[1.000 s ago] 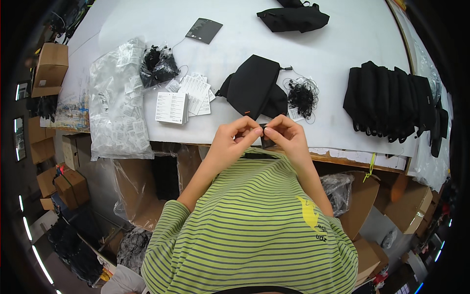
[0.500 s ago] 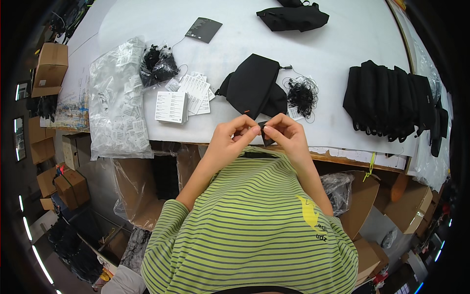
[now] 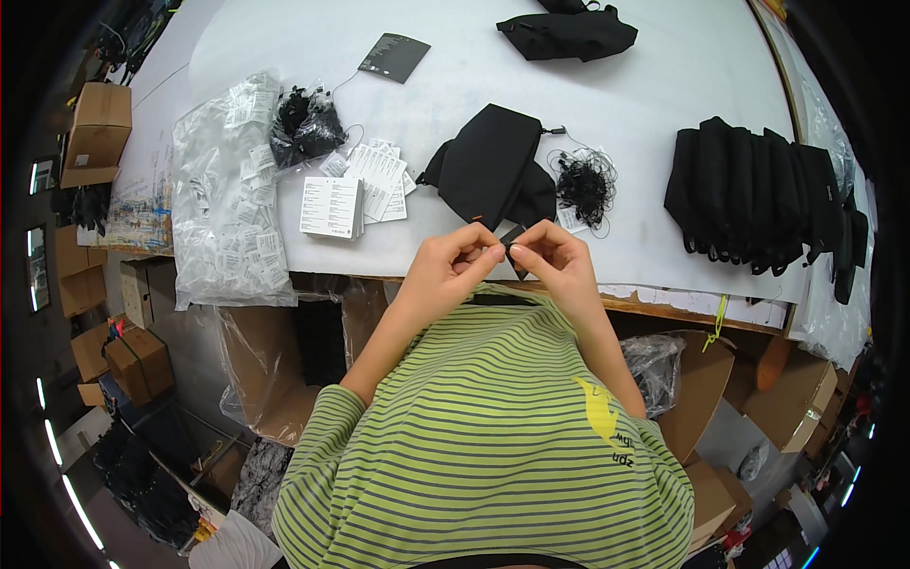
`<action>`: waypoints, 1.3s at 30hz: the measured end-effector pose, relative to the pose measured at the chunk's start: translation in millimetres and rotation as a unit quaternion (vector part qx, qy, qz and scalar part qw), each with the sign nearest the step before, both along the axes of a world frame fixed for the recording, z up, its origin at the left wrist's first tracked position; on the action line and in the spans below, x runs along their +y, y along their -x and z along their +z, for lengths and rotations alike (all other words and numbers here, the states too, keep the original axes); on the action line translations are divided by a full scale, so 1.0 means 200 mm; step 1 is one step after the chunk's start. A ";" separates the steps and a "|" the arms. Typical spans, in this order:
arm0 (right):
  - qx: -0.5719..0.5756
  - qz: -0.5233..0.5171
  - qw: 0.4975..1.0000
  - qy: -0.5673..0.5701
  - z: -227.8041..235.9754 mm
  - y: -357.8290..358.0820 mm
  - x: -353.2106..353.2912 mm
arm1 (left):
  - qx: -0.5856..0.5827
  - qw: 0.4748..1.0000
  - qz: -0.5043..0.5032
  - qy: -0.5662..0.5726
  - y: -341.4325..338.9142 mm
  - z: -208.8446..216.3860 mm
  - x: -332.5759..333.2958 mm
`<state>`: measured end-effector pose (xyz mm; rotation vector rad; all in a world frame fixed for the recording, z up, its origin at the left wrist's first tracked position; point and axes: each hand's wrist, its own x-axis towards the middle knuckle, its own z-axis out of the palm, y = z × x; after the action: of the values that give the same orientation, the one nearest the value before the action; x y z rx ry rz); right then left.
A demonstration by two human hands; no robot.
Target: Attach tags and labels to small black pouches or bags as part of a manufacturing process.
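Observation:
My left hand (image 3: 448,266) and my right hand (image 3: 557,260) meet at the table's front edge, thumbs and forefingers pinched close together. Between the fingertips is a small dark flat strip (image 3: 513,240), partly covered by my right fingers; I cannot make out what it is. What my left fingertips hold is too small to name. Just beyond lies a black fabric bag (image 3: 493,156) with a small orange tab near its front corner. To its right is a tangle of thin black cords (image 3: 585,190), resting partly on a white card.
Left of the bag are stacked white printed cards (image 3: 330,207), a bag of black cords (image 3: 308,128) and a clear plastic bag of labels (image 3: 232,199). Black bags stand in a row (image 3: 749,190) at right. A dark card (image 3: 394,58) and another black bag (image 3: 569,36) lie farther back.
The dark strip between my fingers has tilted slightly. Both hands stay almost in place, and the things on the table have not moved.

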<state>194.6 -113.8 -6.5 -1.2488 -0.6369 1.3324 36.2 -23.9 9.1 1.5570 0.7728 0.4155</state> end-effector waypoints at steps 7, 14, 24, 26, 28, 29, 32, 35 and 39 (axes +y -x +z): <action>0.019 0.026 0.999 0.009 -0.01 -0.01 -0.03 | -0.011 0.999 -0.051 0.001 0.02 -0.03 -0.01; 0.044 0.067 0.997 0.015 0.01 -0.02 -0.07 | -0.044 0.995 -0.073 0.055 0.04 -0.05 -0.02; 0.059 0.064 0.996 -0.020 0.05 -0.01 -0.04 | -0.055 0.929 0.034 -0.363 -0.08 -0.06 0.20; -0.059 0.080 0.995 -0.029 -0.01 -0.01 -0.03 | 0.104 0.898 0.154 -0.399 -0.14 -0.09 0.26; -0.134 0.087 0.987 -0.013 0.01 -0.03 -0.03 | 0.116 0.914 0.121 -0.370 -0.16 -0.25 0.30; -0.182 0.062 0.981 0.002 -0.02 -0.04 -0.03 | 0.133 0.927 0.083 -0.341 -0.17 -0.29 0.32; -0.225 0.011 0.973 0.053 -0.08 -0.08 -0.03 | 0.159 0.947 0.109 -0.259 -0.19 -0.35 0.31; -0.228 -0.099 0.968 0.010 -0.20 -0.09 -0.02 | 0.125 0.966 0.143 -0.175 -0.16 -0.40 0.32; -0.254 -0.102 0.961 0.026 -0.22 -0.08 0.00 | 0.026 0.991 0.133 -0.020 -0.09 -0.39 0.33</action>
<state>211.5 -114.7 -50.8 -1.6711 -0.8064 0.8608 54.0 41.3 -69.7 1.5105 1.0231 0.5910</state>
